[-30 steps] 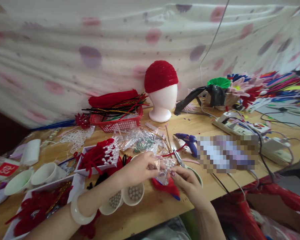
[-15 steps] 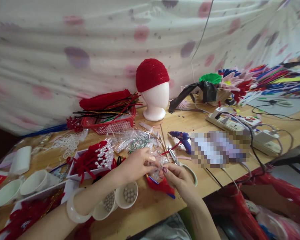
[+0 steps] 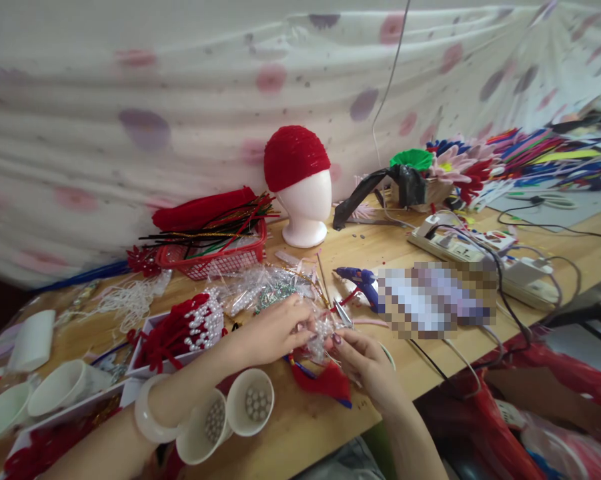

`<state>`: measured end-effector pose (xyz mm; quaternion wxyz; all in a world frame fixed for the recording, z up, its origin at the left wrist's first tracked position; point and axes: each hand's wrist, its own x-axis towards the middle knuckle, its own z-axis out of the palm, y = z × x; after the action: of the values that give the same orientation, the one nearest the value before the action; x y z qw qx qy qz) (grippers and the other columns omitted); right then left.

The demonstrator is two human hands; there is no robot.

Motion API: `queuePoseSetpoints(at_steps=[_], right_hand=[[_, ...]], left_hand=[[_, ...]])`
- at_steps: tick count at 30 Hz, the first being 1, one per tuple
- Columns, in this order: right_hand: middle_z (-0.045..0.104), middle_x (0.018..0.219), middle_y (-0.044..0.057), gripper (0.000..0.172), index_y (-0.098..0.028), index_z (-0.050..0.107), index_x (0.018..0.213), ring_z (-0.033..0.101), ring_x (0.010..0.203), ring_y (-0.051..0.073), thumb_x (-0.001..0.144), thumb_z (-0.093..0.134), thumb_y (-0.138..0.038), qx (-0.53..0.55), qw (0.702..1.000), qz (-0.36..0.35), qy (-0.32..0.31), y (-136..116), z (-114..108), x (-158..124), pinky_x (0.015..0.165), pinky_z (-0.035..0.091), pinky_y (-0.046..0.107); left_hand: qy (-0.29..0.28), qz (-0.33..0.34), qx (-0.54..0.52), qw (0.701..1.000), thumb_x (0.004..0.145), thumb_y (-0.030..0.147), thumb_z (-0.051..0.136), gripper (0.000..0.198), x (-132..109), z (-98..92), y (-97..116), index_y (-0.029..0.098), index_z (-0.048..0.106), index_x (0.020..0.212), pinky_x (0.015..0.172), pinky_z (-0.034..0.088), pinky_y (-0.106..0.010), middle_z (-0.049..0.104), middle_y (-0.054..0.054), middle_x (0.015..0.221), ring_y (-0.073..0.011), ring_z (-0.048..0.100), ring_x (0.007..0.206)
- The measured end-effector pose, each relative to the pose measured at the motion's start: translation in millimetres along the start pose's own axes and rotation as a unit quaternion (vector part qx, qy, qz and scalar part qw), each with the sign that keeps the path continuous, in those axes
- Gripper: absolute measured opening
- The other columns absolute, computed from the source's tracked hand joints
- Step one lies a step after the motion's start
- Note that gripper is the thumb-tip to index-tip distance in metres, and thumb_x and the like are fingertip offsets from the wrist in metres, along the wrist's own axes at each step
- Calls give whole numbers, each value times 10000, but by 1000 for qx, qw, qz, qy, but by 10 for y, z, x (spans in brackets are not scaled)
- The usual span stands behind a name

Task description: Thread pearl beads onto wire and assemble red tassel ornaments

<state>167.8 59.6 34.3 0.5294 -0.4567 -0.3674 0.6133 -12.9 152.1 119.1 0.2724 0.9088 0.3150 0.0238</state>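
My left hand (image 3: 283,328), with a white bangle (image 3: 150,408) on its wrist, has its fingers closed on one side of a small clear plastic bag (image 3: 322,332). Whitish pearl-like beads seem to be inside the bag. On its other side, my right hand (image 3: 364,359) pinches the plastic between thumb and fingers. Below the bag lies a red and blue piece (image 3: 325,385). Two white cups (image 3: 250,401) of round beads stand under my left forearm. Scissors (image 3: 342,312) lie just beyond my right hand, their handles mostly hidden.
A blue glue gun (image 3: 361,281) lies behind my hands, near power strips (image 3: 445,245) with loose cables. A white foam head (image 3: 307,207) wears a red cap. Left of it stands a red basket (image 3: 220,263); a box (image 3: 153,327) holds red pieces with pearl tips.
My view has shifted slightly. Both hands stay on the plastic bag, which has come up a little between them, and its whitish beads show more clearly.
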Motion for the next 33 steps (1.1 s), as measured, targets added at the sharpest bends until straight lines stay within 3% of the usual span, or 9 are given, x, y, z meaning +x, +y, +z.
queuePoseSetpoints(at_steps=[4, 9, 14, 17, 20, 24, 27, 33], right_hand=[[276, 454, -117, 533, -154, 677, 797, 150, 406, 48, 703, 817, -659, 25, 999, -3, 29, 14, -65, 43, 391, 75, 211], [235, 462, -130, 529, -167, 686, 806, 108, 404, 47, 669, 832, -656, 42, 996, -10, 79, -7, -93, 141, 383, 59, 213], [327, 499, -101, 534, -172, 739, 918, 180, 429, 60, 665, 851, -628, 31, 989, -37, 141, -52, -173, 186, 398, 112, 213], [317, 489, -96, 510, -164, 759, 935, 211, 431, 68, 717, 825, -620, 19, 981, -59, 184, -82, -250, 107, 398, 151, 216], [411, 518, -63, 477, -160, 761, 866, 253, 432, 62, 754, 797, -623, 10, 971, -85, 222, -128, -286, -3, 397, 190, 208], [569, 667, 4, 447, -171, 775, 859, 320, 462, 60, 721, 830, -592, 24, 966, -103, 237, -235, -244, -107, 407, 236, 199], [455, 576, -39, 400, -163, 785, 853, 253, 459, 54, 742, 835, -544, 33, 967, -121, 220, -299, -174, -156, 418, 198, 195], [286, 552, -80, 380, -154, 746, 777, 208, 472, 63, 771, 800, -530, 18, 979, -120, 165, -279, -12, -207, 427, 142, 207]], left_hand=[[20, 1, -115, 993, 896, 200, 574, 91, 24, -128, -29, 186, 654, 856, 870, 475, -341, 677, -46, 918, -229, 621, 926], [15, -55, -256, 965, 809, 224, 617, 65, 112, -274, -135, 182, 664, 791, 726, 501, -298, 706, -6, 774, -200, 654, 765], [97, -98, -222, 965, 781, 161, 623, 33, 470, -227, -371, 175, 646, 762, 742, 495, -294, 689, 2, 762, -192, 661, 778], [101, -129, -199, 966, 820, 132, 631, 56, 660, -135, -528, 157, 646, 772, 703, 520, -294, 673, 9, 736, -170, 671, 690], [99, -150, -169, 969, 905, 189, 662, 55, 716, -64, -640, 139, 668, 881, 712, 560, -324, 696, -15, 853, -159, 674, 721], [108, -156, -125, 974, 955, 329, 657, 221, 638, -76, -682, 153, 675, 1086, 828, 588, -421, 705, -66, 1091, -215, 689, 945], [127, -154, -103, 974, 954, 331, 655, 262, 565, -125, -670, 164, 667, 1155, 905, 569, -471, 682, -89, 1201, -250, 670, 1056], [135, -170, -126, 968, 961, 347, 645, 358, 506, -90, -668, 178, 615, 1275, 883, 584, -472, 646, -106, 1284, -259, 670, 1066]])
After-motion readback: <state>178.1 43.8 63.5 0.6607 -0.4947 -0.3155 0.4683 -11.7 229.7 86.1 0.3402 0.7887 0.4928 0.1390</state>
